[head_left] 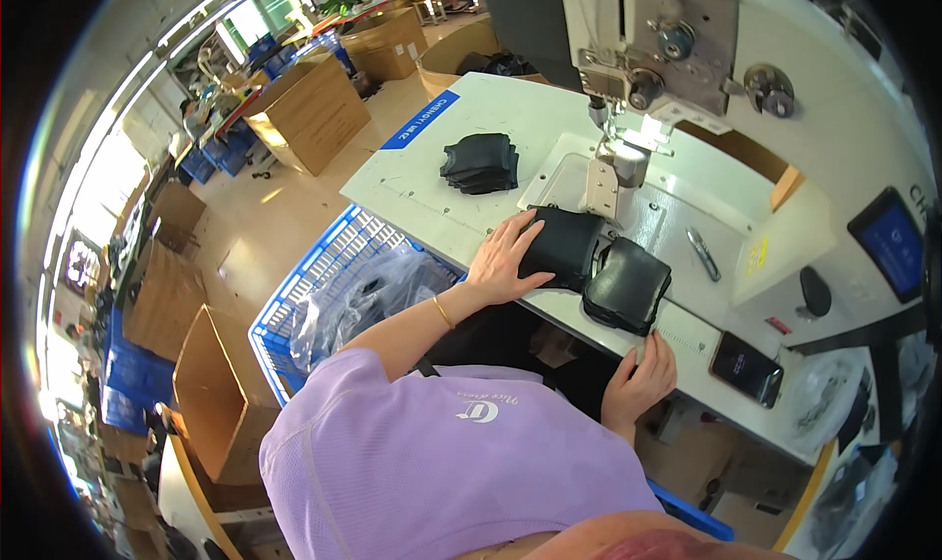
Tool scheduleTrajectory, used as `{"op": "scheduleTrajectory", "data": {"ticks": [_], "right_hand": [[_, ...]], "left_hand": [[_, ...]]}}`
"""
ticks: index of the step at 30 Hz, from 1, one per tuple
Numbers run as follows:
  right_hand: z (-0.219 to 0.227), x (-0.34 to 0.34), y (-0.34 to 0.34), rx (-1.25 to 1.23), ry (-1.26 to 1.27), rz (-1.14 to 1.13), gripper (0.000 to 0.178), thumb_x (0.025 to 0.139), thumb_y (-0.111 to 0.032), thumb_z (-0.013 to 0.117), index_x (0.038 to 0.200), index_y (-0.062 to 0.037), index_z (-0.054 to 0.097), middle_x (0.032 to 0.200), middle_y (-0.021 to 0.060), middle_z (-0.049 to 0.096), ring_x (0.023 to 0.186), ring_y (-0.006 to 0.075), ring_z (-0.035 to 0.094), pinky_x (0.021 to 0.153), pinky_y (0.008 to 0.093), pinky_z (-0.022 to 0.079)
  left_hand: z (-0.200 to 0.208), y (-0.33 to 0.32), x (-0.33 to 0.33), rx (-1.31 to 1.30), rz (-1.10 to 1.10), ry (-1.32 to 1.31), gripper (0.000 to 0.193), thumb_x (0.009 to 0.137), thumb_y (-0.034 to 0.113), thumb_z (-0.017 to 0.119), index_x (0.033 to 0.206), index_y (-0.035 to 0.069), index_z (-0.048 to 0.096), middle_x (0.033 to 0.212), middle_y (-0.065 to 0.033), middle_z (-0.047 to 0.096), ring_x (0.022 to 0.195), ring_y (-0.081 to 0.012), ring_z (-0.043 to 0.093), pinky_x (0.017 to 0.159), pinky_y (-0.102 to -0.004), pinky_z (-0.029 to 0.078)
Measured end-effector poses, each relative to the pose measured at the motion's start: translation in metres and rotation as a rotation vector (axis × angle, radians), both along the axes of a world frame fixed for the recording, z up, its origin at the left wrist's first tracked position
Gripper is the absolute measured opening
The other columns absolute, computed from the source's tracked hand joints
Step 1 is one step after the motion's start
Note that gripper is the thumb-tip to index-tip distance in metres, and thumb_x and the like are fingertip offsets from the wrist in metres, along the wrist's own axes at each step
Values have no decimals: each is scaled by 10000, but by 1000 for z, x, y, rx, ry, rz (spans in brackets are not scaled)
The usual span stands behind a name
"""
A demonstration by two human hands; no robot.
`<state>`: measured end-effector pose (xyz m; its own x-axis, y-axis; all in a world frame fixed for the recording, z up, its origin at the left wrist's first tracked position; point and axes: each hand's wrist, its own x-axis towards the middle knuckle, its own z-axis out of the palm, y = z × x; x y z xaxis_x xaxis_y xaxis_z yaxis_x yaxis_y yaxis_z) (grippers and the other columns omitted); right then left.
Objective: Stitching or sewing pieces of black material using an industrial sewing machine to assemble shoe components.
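My left hand (504, 258) lies with spread fingers on the left edge of a stack of black leather-like pieces (566, 246), just in front of the sewing machine's needle area (613, 158). Right beside it sits a second black stack (628, 283), its top piece smooth and shiny. My right hand (643, 378) rests at the table's front edge, fingertips close to the lower corner of that second stack; its fingers are extended and nothing shows in them. Farther back on the white table (412, 207) is a third stack of black pieces (480, 163).
A phone (747, 369) and a small metal tool (703, 254) lie on the table to the right. The machine's screen (891, 241) stands beyond them. A blue basket (285, 315) with clear plastic bags stands left of the table. Cardboard boxes (309, 113) stand on the floor behind.
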<state>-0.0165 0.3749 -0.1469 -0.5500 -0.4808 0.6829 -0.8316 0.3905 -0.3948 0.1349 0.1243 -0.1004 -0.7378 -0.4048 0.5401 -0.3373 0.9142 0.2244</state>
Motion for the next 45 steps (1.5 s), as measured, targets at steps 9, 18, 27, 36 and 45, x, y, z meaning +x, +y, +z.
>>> {"op": "scheduleTrajectory", "data": {"ticks": [9,18,27,36,45], "right_hand": [[9,-15,9,50,-21,136,358,930,-103,582,1266,16,558,1281,152,580,1209,329,516,1002,450,371],[58,-48,-53,-50,-249,84,525,902,-176,683,1346,18,480,1289,195,536,1209,344,508,1019,441,405],[41,-60,-87,174,-246,-5,573,869,-244,728,1316,32,499,1193,207,532,1161,369,505,997,454,411],[58,-58,-94,192,-342,43,514,875,-235,718,1262,37,517,1235,204,524,1181,373,501,1022,444,399],[54,-61,-90,115,-325,33,540,811,-223,776,1246,-2,544,1137,156,556,1112,339,518,971,423,411]], "left_hand": [[12,-11,3,-91,-38,164,732,799,382,749,1363,16,460,1390,-180,454,1268,-373,457,1083,-456,372],[28,-22,-70,104,-31,18,472,844,370,712,1130,3,632,1096,-157,585,1083,-328,545,953,-426,434],[22,-23,-66,166,-54,83,450,846,351,701,1110,-1,612,1092,-155,575,1080,-317,542,958,-417,426],[22,-30,-60,205,-163,246,351,821,161,718,1121,30,590,1155,-129,566,1107,-308,543,983,-429,411],[20,-43,-63,102,-393,261,187,771,22,672,931,23,575,984,-104,575,968,-296,577,906,-407,430]]}}
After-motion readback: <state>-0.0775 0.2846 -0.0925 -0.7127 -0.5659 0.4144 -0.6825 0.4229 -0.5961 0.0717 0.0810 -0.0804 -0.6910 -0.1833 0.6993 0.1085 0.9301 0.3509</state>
